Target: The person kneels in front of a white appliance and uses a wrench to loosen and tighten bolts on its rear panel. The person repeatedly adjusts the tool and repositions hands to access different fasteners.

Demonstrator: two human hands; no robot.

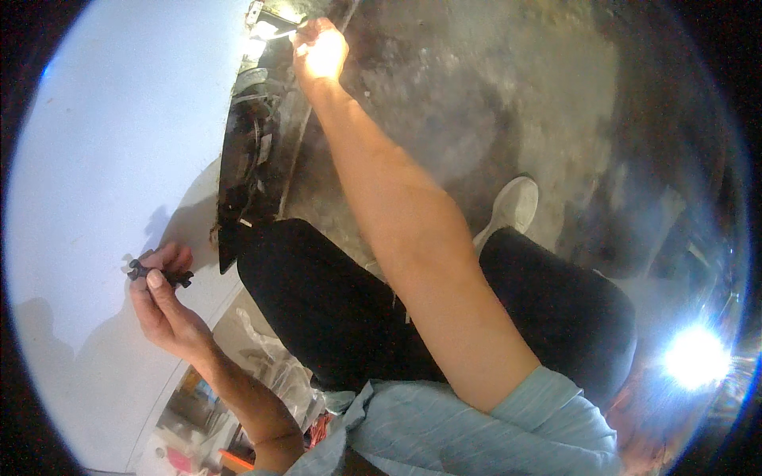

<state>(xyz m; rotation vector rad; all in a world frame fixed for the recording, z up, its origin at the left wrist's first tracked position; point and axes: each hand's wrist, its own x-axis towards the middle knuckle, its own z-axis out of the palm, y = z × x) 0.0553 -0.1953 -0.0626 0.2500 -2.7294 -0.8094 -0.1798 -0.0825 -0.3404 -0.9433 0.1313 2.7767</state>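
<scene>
My left hand (172, 315) is at the left, before a large white panel (119, 149). Thumb and fingers pinch small dark open-ended wrenches (172, 277), or one with several jaws; the overlap hides which. At the top, my right hand (321, 50) is stretched far forward and brightly lit. Its fingers close around the end of a thin pale piece (283, 35), whose kind glare hides. That piece runs toward a lit metal part (259, 30) at the panel's edge. Below it, a dark opening (247, 149) holds wires and fittings.
A bright lamp (696, 358) shines at the lower right. My black-trousered knees (309, 279) flank the stained floor (446, 107), with a light shoe (517, 205) between. Clear plastic wrap (286, 369) and an orange item (235, 461) lie at the lower left.
</scene>
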